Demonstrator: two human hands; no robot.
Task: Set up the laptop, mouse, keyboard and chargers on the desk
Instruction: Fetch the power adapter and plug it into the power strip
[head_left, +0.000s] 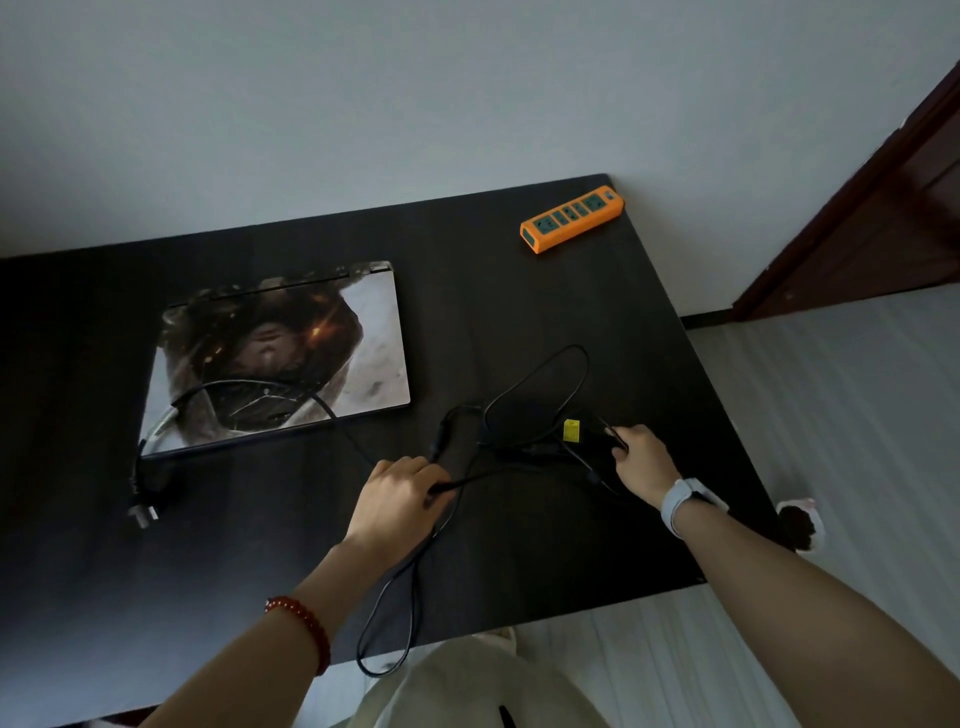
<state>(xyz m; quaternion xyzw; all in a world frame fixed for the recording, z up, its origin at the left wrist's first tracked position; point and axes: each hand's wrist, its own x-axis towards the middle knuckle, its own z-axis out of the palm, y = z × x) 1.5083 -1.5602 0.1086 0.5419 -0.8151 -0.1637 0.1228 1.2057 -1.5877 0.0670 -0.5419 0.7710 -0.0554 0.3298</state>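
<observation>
The charger brick (456, 439) lies on the dark surface (519, 291) right of the closed laptop (280, 353), its thin cord (540, 384) looping loosely and trailing over the near edge. The brick looks dense and rigid, best taken round its body; the cord is limp and likely to snag, so lift it near a plug. The left hand (400, 499) has its fingers curled round the cord beside the brick. The right hand (641, 457) pinches a cord end near a yellow tag (571, 431). An orange strip (571, 218) sits at the far corner.
</observation>
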